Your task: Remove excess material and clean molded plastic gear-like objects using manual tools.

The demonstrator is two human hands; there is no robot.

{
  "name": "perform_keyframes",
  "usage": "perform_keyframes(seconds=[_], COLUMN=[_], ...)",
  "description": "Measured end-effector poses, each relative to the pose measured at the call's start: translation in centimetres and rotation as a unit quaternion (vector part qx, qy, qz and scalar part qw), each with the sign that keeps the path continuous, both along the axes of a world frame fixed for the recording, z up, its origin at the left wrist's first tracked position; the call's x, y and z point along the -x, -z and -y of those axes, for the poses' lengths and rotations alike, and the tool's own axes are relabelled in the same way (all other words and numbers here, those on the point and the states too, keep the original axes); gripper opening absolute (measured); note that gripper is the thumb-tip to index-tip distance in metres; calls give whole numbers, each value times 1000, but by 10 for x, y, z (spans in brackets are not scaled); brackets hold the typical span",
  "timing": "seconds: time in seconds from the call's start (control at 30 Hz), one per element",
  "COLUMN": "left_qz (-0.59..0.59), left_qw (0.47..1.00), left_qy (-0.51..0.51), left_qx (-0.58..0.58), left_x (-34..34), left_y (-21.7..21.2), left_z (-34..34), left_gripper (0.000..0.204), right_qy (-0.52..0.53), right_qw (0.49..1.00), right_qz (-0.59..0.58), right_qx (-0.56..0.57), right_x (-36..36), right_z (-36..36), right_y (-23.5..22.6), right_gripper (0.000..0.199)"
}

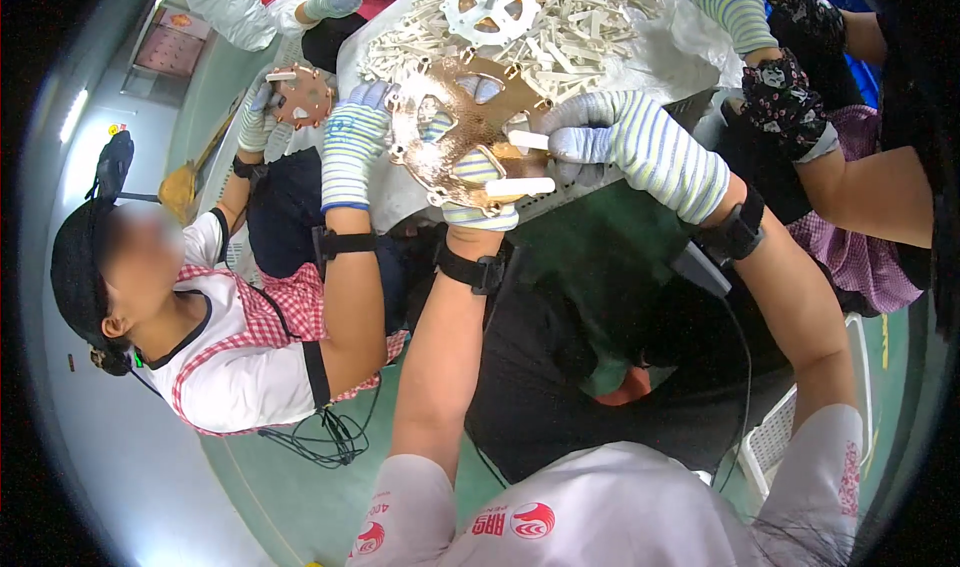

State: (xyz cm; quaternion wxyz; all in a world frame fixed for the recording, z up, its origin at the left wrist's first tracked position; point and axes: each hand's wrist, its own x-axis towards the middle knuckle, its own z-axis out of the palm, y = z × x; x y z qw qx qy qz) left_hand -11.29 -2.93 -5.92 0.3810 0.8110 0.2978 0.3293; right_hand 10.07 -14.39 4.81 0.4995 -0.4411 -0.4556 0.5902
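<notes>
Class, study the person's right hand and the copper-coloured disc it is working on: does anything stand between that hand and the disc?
Nothing visible does. The right hand holds a white stick against the copper-coloured disc, which the left hand supports from below. The co-worker's gloved hand is at the disc's far edge.

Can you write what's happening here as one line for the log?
left hand: holds copper-coloured disc from below | right hand: pinches white stick at disc rim | white sticks pile behind
</notes>
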Motion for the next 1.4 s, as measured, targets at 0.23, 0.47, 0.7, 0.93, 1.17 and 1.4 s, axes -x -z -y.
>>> perform_keyframes(seconds=[0.23, 0.47, 0.7, 0.93, 1.17, 1.4], left_qz=[9, 144, 433, 167, 54, -293], left_qw=[999, 987, 840, 978, 985, 906], left_qy=[-30, -37, -50, -116, -122, -157], left_qx=[-38, 60, 323, -47, -110, -261], left_x=[-1, -20, -20, -22, -19, -39], left_y=[10, -2, -16, -6, -3, -23], left_z=[-14, -20, -34, -38, -39, -19], left_gripper=[52, 51, 50, 50, 57, 64], right_qy=[11, 42, 230, 128, 118, 168], right_qw=[987, 996, 890, 726, 684, 652], right_qz=[137, 72, 372, 631, 678, 674], right_qx=[-85, -42, -126, -241, -244, -303], right_x=[-5, -18, -93, -53, -45, -44], right_z=[0, 8, -33, -57, -61, -50], right_y=[-4, -22, 13, 41, 37, 21], right_gripper=[27, 30, 29, 22, 16, 11])
